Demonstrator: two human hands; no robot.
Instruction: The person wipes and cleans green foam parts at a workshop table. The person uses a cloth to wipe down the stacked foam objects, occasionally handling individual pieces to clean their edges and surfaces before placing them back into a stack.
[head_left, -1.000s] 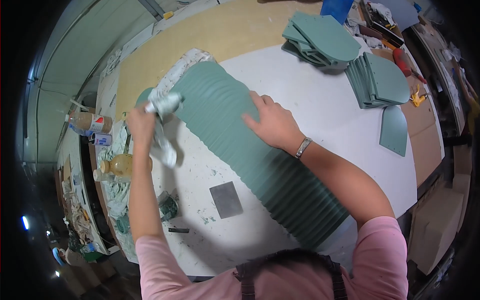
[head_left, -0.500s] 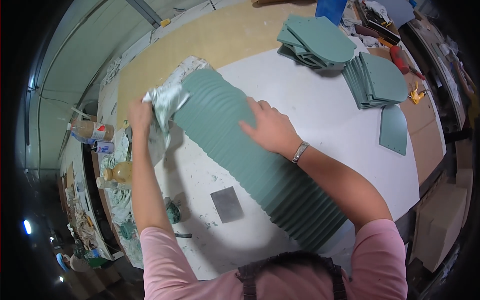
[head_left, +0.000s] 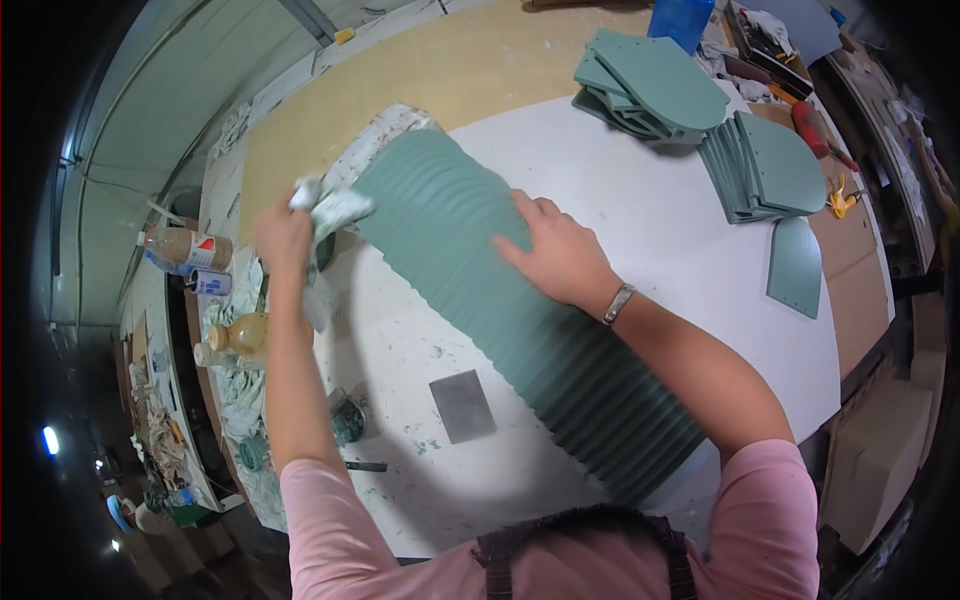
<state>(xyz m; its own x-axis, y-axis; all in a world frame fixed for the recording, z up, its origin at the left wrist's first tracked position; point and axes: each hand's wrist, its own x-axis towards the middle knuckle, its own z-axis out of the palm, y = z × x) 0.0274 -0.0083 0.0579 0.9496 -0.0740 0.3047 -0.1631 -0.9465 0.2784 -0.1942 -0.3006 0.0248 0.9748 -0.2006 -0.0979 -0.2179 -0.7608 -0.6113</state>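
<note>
A long row of overlapping green panels with rounded ends (head_left: 450, 240) slants across the white table, fanned so that each edge shows. My left hand (head_left: 282, 238) is closed on a crumpled white rag (head_left: 338, 208) with green smears, beside the far left end of the row. The rag's loose end touches or nearly touches the panel edges; which, I cannot tell. My right hand (head_left: 562, 252) lies on the panels' right side, fingers spread, holding nothing. A paint-stained white block (head_left: 385, 135) props the far end of the row.
Stacked green panels (head_left: 655, 85) and more panels (head_left: 770, 170) stand at the far right, near a single panel (head_left: 795, 268). A grey square plate (head_left: 462, 406) lies before me. Bottles (head_left: 240, 335) and a paint-stained jar (head_left: 348, 418) line the left edge.
The rag has bunched up and swung slightly, its hanging part no longer draping low. My left hand shifted a little; my right hand stays on the panels. The whole view has moved slightly.
</note>
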